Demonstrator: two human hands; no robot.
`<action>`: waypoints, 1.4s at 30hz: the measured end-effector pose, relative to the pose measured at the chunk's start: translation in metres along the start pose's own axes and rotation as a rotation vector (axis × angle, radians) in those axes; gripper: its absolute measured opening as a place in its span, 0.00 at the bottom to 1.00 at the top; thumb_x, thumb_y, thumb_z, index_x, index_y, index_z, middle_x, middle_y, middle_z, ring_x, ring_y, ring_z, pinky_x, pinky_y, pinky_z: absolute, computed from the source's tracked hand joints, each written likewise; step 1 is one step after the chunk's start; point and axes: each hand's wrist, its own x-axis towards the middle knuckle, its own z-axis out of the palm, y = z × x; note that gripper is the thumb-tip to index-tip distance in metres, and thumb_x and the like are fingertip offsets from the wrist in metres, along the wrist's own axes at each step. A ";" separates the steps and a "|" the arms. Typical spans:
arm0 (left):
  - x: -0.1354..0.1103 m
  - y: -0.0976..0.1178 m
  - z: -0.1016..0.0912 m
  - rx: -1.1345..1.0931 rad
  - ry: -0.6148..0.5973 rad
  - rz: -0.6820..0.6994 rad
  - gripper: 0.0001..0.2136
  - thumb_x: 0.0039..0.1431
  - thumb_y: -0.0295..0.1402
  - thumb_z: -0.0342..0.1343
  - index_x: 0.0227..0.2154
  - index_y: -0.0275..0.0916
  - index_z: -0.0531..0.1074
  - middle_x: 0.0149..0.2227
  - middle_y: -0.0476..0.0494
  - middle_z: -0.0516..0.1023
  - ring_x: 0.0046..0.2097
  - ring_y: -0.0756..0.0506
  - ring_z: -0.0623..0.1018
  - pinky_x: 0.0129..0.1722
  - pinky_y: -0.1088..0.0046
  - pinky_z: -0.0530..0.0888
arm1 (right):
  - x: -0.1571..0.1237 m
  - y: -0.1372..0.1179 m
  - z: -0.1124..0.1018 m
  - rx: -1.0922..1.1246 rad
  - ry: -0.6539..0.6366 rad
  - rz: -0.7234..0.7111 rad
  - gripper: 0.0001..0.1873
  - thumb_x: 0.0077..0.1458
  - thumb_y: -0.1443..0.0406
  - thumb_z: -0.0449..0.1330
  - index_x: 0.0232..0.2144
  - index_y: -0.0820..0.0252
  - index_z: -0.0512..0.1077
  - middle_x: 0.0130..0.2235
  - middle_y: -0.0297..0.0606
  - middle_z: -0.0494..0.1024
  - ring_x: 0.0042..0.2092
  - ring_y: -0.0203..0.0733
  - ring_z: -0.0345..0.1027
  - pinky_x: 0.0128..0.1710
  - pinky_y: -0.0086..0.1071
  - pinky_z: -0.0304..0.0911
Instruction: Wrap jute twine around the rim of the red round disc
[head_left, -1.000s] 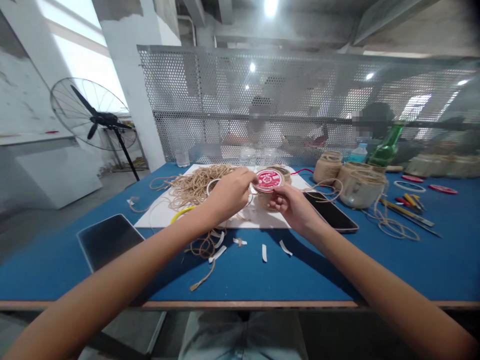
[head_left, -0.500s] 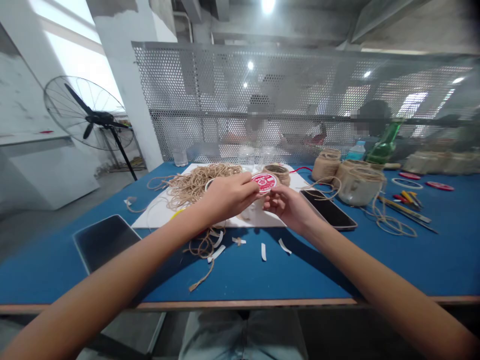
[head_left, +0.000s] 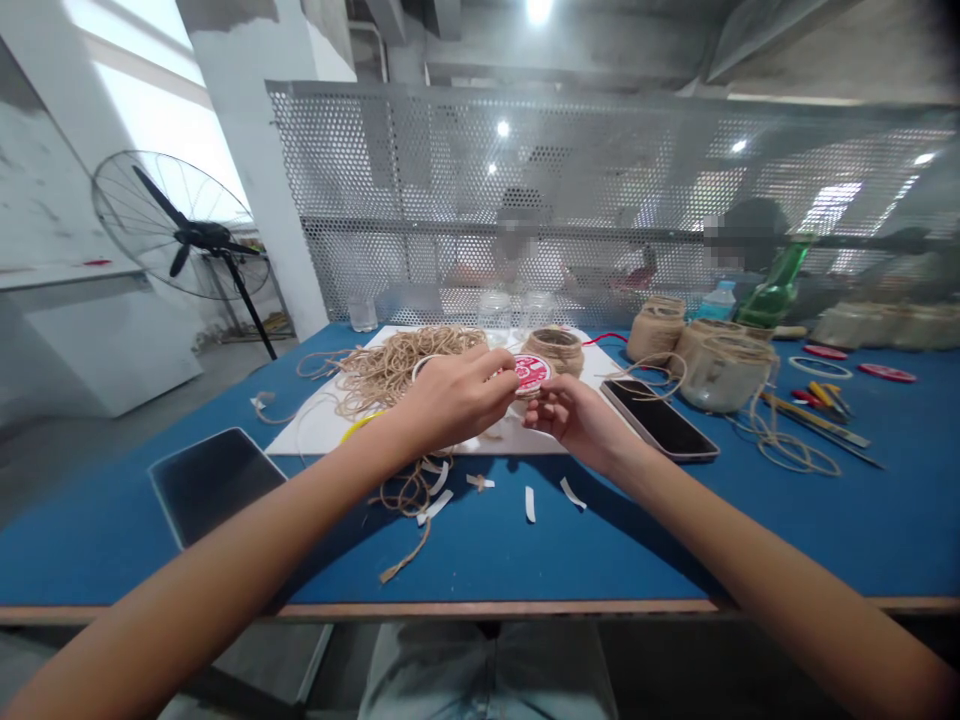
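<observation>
Between my hands is a flat round roll of tape with a red and white label, held above the white sheet. My right hand grips the roll's lower right edge between thumb and fingers. At its left edge, my left hand is closed in a pinch; whatever is between those fingertips is too small to make out. A jar wrapped in twine stands just behind the roll. Left of it a loose heap of twine lies on the white sheet, partly behind my left hand.
White tape strips lie on the blue table nearby. A phone, twine-wrapped jars, a green bottle and scissors are at right. A dark tablet-like slab lies at left. A perforated screen stands behind.
The roll has dropped slightly and tilted flatter. My left hand has shifted a little left and down from it, while my right hand keeps its grip.
</observation>
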 end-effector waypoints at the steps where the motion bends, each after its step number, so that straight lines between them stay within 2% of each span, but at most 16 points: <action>1: 0.000 0.000 0.001 -0.008 -0.006 0.012 0.08 0.59 0.31 0.43 0.32 0.37 0.68 0.35 0.45 0.72 0.36 0.50 0.69 0.29 0.76 0.63 | 0.000 0.000 0.000 -0.002 -0.001 -0.002 0.05 0.43 0.68 0.55 0.25 0.63 0.70 0.22 0.35 0.72 0.24 0.33 0.65 0.29 0.29 0.65; 5: -0.002 -0.001 0.003 0.002 -0.018 0.023 0.09 0.59 0.30 0.43 0.37 0.40 0.68 0.32 0.48 0.72 0.33 0.51 0.68 0.28 0.75 0.62 | 0.001 0.001 -0.003 -0.005 -0.017 -0.009 0.05 0.43 0.68 0.54 0.24 0.63 0.70 0.23 0.35 0.72 0.24 0.33 0.65 0.29 0.29 0.65; 11: -0.004 -0.003 0.005 0.036 -0.035 0.065 0.13 0.59 0.28 0.44 0.44 0.46 0.66 0.34 0.47 0.72 0.32 0.51 0.67 0.25 0.77 0.60 | 0.001 0.002 -0.004 -0.002 -0.033 0.012 0.05 0.43 0.68 0.54 0.22 0.63 0.70 0.21 0.35 0.71 0.23 0.33 0.64 0.29 0.29 0.65; 17: -0.005 -0.004 0.006 0.016 -0.006 0.105 0.13 0.58 0.28 0.45 0.45 0.45 0.66 0.34 0.46 0.72 0.32 0.51 0.67 0.27 0.77 0.62 | 0.000 -0.001 -0.001 0.026 -0.015 0.053 0.06 0.44 0.68 0.53 0.19 0.63 0.69 0.20 0.36 0.71 0.23 0.33 0.63 0.29 0.30 0.64; 25: -0.005 -0.003 0.008 0.008 0.013 0.101 0.13 0.58 0.29 0.46 0.45 0.45 0.66 0.34 0.47 0.72 0.33 0.50 0.67 0.30 0.75 0.64 | -0.002 -0.001 0.001 0.104 -0.077 0.067 0.10 0.48 0.62 0.55 0.21 0.61 0.69 0.21 0.34 0.70 0.25 0.34 0.65 0.32 0.31 0.64; 29: -0.005 -0.001 0.008 0.011 -0.015 0.090 0.12 0.58 0.29 0.45 0.44 0.44 0.66 0.33 0.47 0.72 0.33 0.49 0.67 0.30 0.74 0.65 | -0.001 0.001 0.001 0.074 -0.069 0.038 0.07 0.46 0.65 0.56 0.20 0.62 0.69 0.21 0.33 0.70 0.24 0.33 0.64 0.30 0.29 0.63; 32: -0.004 0.002 0.008 0.030 0.000 0.073 0.12 0.57 0.31 0.46 0.44 0.43 0.67 0.34 0.46 0.73 0.35 0.48 0.67 0.34 0.71 0.66 | 0.001 0.001 0.000 0.077 -0.098 0.041 0.08 0.47 0.66 0.53 0.20 0.63 0.69 0.20 0.34 0.70 0.24 0.32 0.64 0.30 0.28 0.63; 34: -0.003 0.003 0.007 0.059 0.020 0.064 0.11 0.57 0.31 0.46 0.43 0.43 0.67 0.34 0.46 0.73 0.37 0.47 0.68 0.40 0.67 0.66 | 0.003 0.001 -0.001 0.085 -0.109 0.040 0.09 0.47 0.67 0.52 0.21 0.63 0.69 0.20 0.34 0.70 0.24 0.33 0.64 0.31 0.29 0.63; 37: -0.003 0.003 0.007 0.113 0.049 0.071 0.11 0.57 0.29 0.46 0.42 0.43 0.67 0.34 0.47 0.74 0.39 0.47 0.69 0.49 0.60 0.61 | 0.004 0.001 -0.002 0.098 -0.100 0.042 0.08 0.47 0.67 0.51 0.21 0.63 0.69 0.21 0.34 0.70 0.24 0.32 0.64 0.31 0.29 0.63; 42: -0.007 0.000 0.008 0.158 0.122 0.112 0.12 0.57 0.29 0.48 0.44 0.44 0.66 0.35 0.49 0.74 0.41 0.48 0.69 0.52 0.58 0.58 | 0.005 -0.001 -0.003 0.122 -0.087 0.063 0.08 0.46 0.68 0.51 0.21 0.64 0.68 0.20 0.34 0.69 0.23 0.32 0.63 0.30 0.29 0.63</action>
